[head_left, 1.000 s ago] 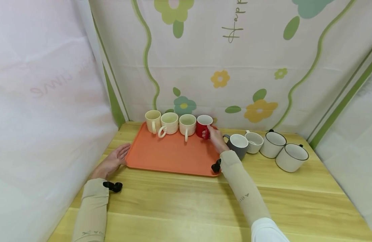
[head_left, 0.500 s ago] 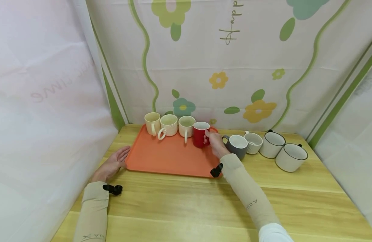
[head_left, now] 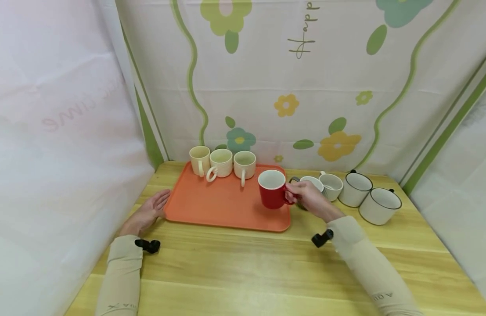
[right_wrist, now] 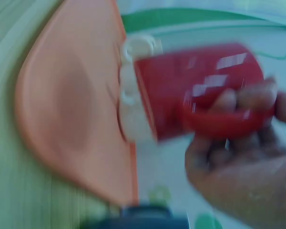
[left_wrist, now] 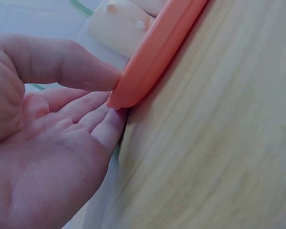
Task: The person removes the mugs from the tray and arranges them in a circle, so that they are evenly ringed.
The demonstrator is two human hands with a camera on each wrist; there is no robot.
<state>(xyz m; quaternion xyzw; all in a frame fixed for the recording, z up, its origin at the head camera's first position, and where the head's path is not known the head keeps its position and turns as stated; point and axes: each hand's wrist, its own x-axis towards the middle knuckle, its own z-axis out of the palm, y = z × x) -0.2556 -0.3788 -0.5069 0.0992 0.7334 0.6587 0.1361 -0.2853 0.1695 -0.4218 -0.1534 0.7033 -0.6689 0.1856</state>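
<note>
A red mug (head_left: 272, 193) with a white inside hangs in the air above the right part of an orange tray (head_left: 223, 215). My right hand (head_left: 311, 199) grips this mug by its handle; in the right wrist view several fingers (right_wrist: 257, 98) curl around the handle. Against the tray's left edge lies my left hand (head_left: 148, 213), palm up with its fingers fairly straight. The left wrist view has the thumb (left_wrist: 90, 74) touching the tray rim (left_wrist: 152, 57), while the fingertips are partly hidden behind that rim.
Three cream mugs (head_left: 221, 163) stand in a row along the tray's back edge. Right of the tray are a dark grey mug (head_left: 311, 181), partly behind my right hand, a white ribbed cup (head_left: 332, 188) and two black-rimmed white mugs (head_left: 355, 191). A printed curtain (head_left: 246, 101) hangs behind the wooden table (head_left: 235, 272).
The red mug has left its spot at the right end of the back row, lifted and brought nearer by my right hand, then slightly right. My left hand has stayed at the tray.
</note>
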